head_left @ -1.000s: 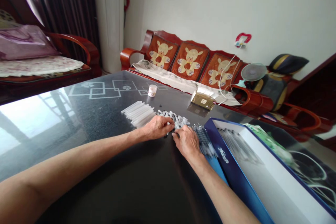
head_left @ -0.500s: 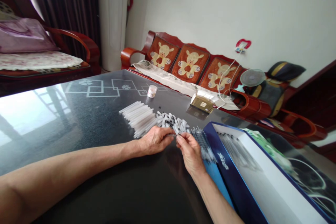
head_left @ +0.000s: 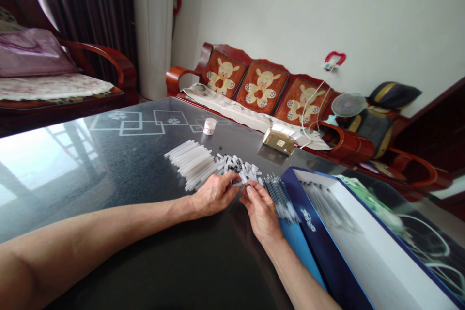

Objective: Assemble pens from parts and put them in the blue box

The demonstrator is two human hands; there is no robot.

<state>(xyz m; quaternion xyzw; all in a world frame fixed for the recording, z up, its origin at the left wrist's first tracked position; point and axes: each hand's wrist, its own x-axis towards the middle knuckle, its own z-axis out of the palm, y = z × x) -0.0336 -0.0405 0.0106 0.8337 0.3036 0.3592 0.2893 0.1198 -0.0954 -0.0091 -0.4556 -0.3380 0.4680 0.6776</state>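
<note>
My left hand [head_left: 217, 193] is closed, with thumb and forefinger pinching a small pale pen part [head_left: 237, 184]. Close to it, my right hand [head_left: 260, 207] is also closed, its fingertips pinched on a tiny dark piece that I cannot make out. Just beyond the fingers lies a heap of small white and black pen caps [head_left: 250, 170]. Translucent pen barrels [head_left: 191, 162] are laid side by side to the left of the heap. On the right, a bundle of thin pen refills [head_left: 281, 198] rests against the blue box, partly behind my right hand.
A long blue box [head_left: 312, 223] with a white inside holds several pens [head_left: 329, 206] at its far end. On the dark glossy table [head_left: 119, 169] stand a small white tub [head_left: 209, 126] and a gold tissue box [head_left: 279, 140]. A green bag [head_left: 366, 198] and white cable lie beyond the box.
Both hands stay close together over the table. The left fingers have curled, and the pale part now shows between the hands; the right fingertips have shifted slightly.
</note>
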